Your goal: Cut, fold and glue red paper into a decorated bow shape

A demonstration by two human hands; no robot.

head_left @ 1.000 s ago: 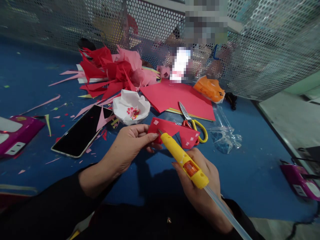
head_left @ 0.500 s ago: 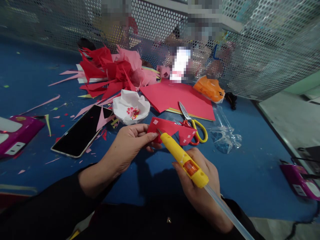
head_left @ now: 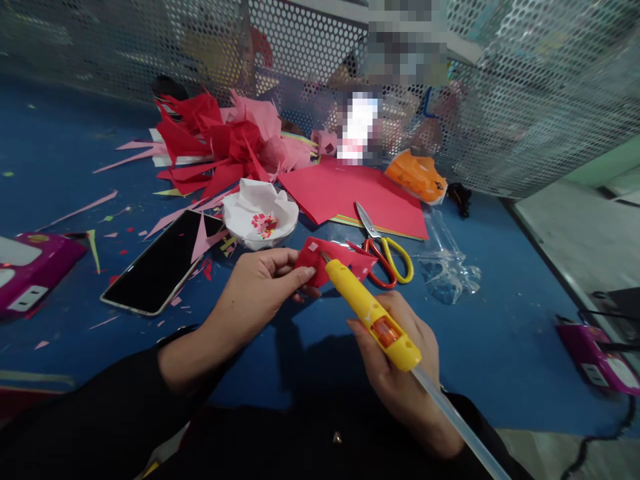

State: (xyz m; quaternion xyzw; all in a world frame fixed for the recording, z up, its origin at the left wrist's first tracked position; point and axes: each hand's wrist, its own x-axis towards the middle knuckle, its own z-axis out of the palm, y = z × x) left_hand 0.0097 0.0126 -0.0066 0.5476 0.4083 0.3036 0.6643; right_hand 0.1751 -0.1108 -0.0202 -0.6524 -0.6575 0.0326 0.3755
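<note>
My left hand [head_left: 273, 277] pinches the left end of a folded red paper piece [head_left: 340, 260] dotted with small pale pink squares. In my right hand [head_left: 400, 353] is a yellow glue gun [head_left: 367, 310], a long clear glue stick [head_left: 455, 417] running out of its back end. Its dark nozzle points at the paper near my left fingertips; whether it touches I cannot tell. Just beyond the paper lie scissors [head_left: 383, 247] with one red and one yellow handle loop. A white paper-lined bowl [head_left: 260, 213] holding tiny red and pink bits stands beyond my left hand.
Red paper sheets [head_left: 355, 190] lie under the scissor tips, an orange packet [head_left: 417, 175] beside them. Red and pink scraps [head_left: 225, 137] are heaped at the back. A black-screened phone [head_left: 160, 263] lies left; purple power strips [head_left: 43, 270] sit at both sides. A perforated metal screen [head_left: 300, 47] borders the table.
The red paper has tilted, and its right end has swung inward, away from the scissor handles. The glue gun has shifted slightly right with my right hand. Both hands keep their hold.
</note>
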